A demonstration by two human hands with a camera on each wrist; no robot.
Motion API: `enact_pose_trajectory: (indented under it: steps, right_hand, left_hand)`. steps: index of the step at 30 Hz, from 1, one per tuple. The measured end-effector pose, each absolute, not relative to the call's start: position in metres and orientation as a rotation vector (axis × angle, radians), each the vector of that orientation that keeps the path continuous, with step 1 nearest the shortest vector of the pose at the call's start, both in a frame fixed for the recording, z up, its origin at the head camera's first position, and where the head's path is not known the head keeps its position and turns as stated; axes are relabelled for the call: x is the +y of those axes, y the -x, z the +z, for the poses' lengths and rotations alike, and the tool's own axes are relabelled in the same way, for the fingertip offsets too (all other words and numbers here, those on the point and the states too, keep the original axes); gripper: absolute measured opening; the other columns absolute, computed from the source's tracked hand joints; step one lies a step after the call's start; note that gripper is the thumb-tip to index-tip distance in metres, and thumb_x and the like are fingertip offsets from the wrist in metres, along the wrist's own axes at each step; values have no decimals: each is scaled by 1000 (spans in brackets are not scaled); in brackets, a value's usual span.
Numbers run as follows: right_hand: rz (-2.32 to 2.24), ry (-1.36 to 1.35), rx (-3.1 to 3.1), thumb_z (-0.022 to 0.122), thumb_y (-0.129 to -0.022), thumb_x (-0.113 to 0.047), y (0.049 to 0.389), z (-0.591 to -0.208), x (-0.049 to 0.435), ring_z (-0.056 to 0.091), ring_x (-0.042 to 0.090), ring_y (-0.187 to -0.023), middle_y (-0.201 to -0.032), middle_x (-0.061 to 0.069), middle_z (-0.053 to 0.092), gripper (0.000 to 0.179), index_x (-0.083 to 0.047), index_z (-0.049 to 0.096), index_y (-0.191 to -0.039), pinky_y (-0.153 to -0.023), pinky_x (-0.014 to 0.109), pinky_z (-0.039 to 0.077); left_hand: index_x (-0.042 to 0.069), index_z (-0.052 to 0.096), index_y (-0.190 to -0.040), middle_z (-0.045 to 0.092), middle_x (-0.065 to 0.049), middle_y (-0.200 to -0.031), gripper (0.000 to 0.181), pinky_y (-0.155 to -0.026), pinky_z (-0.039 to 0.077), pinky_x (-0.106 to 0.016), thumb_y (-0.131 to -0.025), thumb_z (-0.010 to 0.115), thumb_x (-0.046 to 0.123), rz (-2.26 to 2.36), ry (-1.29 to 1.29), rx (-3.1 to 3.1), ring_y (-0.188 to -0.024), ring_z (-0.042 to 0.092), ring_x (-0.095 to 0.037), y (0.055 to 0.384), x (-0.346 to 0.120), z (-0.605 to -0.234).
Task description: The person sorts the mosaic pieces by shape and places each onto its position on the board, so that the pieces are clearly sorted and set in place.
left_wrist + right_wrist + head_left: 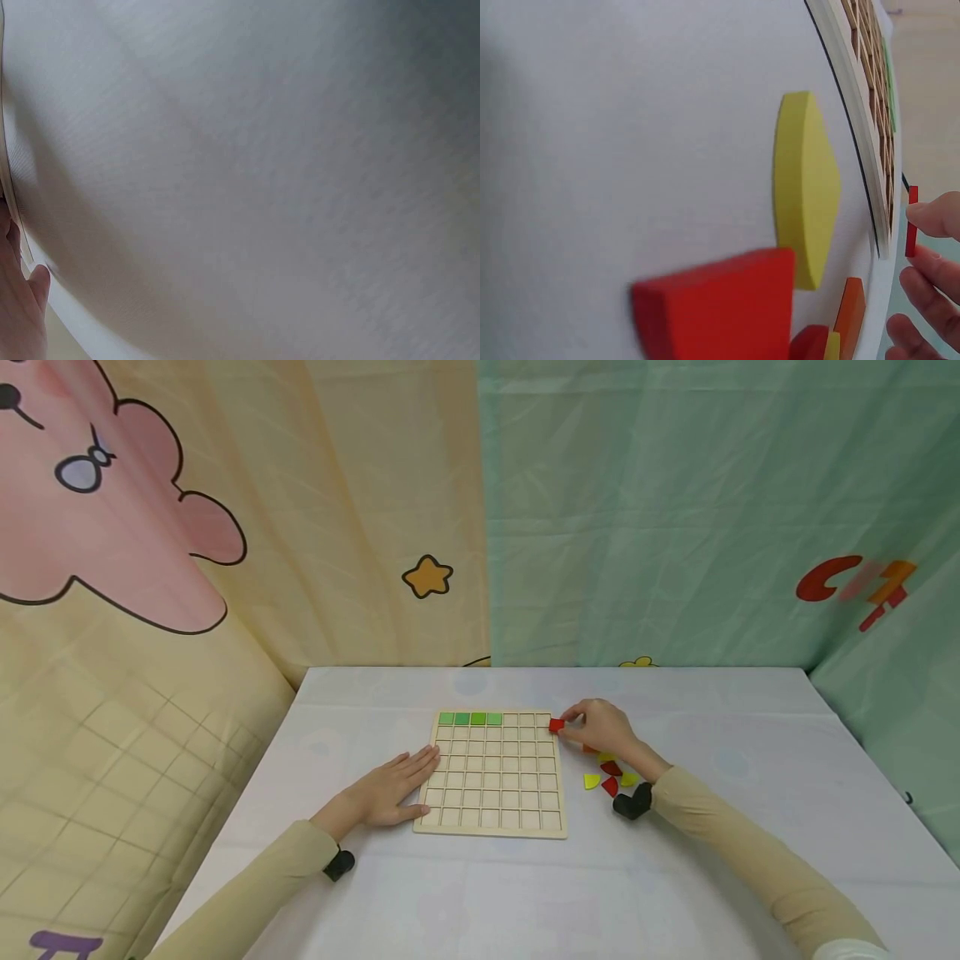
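A pale wooden grid board (489, 773) lies on the table, with several green square tiles (478, 719) along the left part of its top row. My right hand (603, 727) pinches a red square tile (556, 725) between thumb and fingertips, at the board's upper right corner. In the right wrist view the red tile (912, 221) shows edge-on between the thumb and a finger. My left hand (392, 789) rests with straight fingers on the board's left edge. Only part of the left hand (22, 300) shows in the left wrist view.
Right of the board lie loose pieces: yellow quarter-rounds (592, 782), red quarter-rounds (610, 786) and an orange piece (590, 748) partly under the right hand. A white cloth covers the table (480, 893). Printed curtains (637, 510) hang behind it.
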State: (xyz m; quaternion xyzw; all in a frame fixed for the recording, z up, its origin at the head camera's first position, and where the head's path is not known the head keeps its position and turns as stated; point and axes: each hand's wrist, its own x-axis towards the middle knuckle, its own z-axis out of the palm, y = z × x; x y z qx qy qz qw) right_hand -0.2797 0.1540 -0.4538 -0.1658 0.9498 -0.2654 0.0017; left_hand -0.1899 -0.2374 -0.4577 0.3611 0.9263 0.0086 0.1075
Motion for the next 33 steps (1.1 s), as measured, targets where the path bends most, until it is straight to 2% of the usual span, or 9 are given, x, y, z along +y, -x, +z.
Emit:
enact_pose_trajectory:
  steps: [4, 6, 13, 33]
  right_hand:
    - [-851, 537, 2963, 75, -80, -34, 281, -454, 148, 54, 12, -59, -96, 6, 72, 32, -11, 75, -102, -49, 25, 44]
    - [-846, 552, 2966, 75, -80, -35, 281, -454, 145, 53, 11, -59, -96, 6, 72, 32, -11, 75, -102, -49, 25, 43]
    - [-794, 578, 2968, 76, -80, -37, 283, -453, 132, 57, 13, -73, -98, 3, 73, 34, -12, 75, -103, -56, 24, 45]
    - [-792, 646, 2921, 74, -81, -35, 291, -450, 92, 63, 15, -82, -99, 3, 74, 31, -12, 76, -102, -66, 29, 50]
  left_hand:
    - [4, 13, -154, 8, -10, -163, 80, -120, 19, -47, -97, 38, 55, 26, -1060, 2724, -151, 11, -25, 190, -238, -458]
    - [4, 13, -154, 8, -10, -163, 80, -120, 19, -47, -97, 38, 55, 28, -1061, 2724, -151, 11, -25, 191, -238, -458]
    - [3, 13, -154, 8, -10, -163, 81, -120, 19, -48, -97, 39, 55, 32, -1064, 2725, -150, 11, -25, 191, -237, -458]
    - [5, 10, -154, 5, -9, -163, 82, -121, 18, -47, -97, 38, 56, 8, -1043, 2718, -151, 9, -24, 191, -238, -459]
